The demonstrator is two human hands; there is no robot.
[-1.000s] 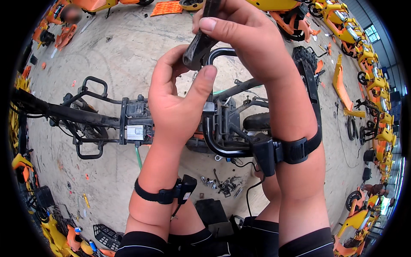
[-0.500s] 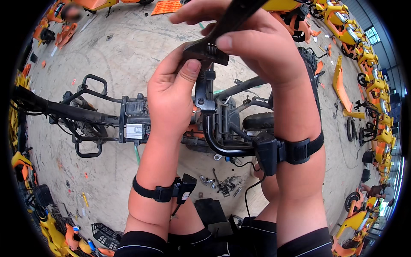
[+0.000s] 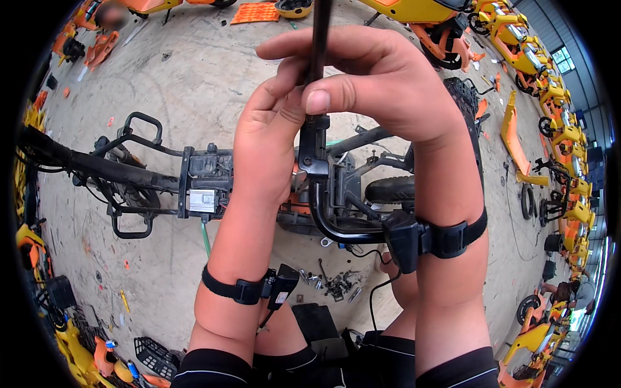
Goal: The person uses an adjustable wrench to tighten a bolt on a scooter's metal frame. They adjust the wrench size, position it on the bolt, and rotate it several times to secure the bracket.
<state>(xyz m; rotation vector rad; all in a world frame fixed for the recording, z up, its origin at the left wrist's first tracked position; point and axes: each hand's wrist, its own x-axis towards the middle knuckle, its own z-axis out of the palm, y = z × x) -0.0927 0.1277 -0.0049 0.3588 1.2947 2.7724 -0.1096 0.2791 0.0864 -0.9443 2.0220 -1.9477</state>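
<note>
A black metal bar rises upright, edge-on, in front of me at the top of the picture. My right hand curls round it, the thumb on its near side. Against the bar's lower end my left hand is closed, fingers and thumb pinching; that end is mostly hidden by the fingers. Directly below is the bracket on a bent black tube, part of a stripped scooter frame lying across the floor. A silver box sits on that frame.
Loose bolts and small metal parts lie on the concrete below the frame, beside a ring-ended wrench. Yellow scooters line the right. An orange panel lies at the back. Black devices are strapped to my forearms.
The bar has swung from a rightward slant to upright and turned edge-on, hiding the spring at its lower end. My right hand has shifted slightly down and left; my left has moved slightly right.
</note>
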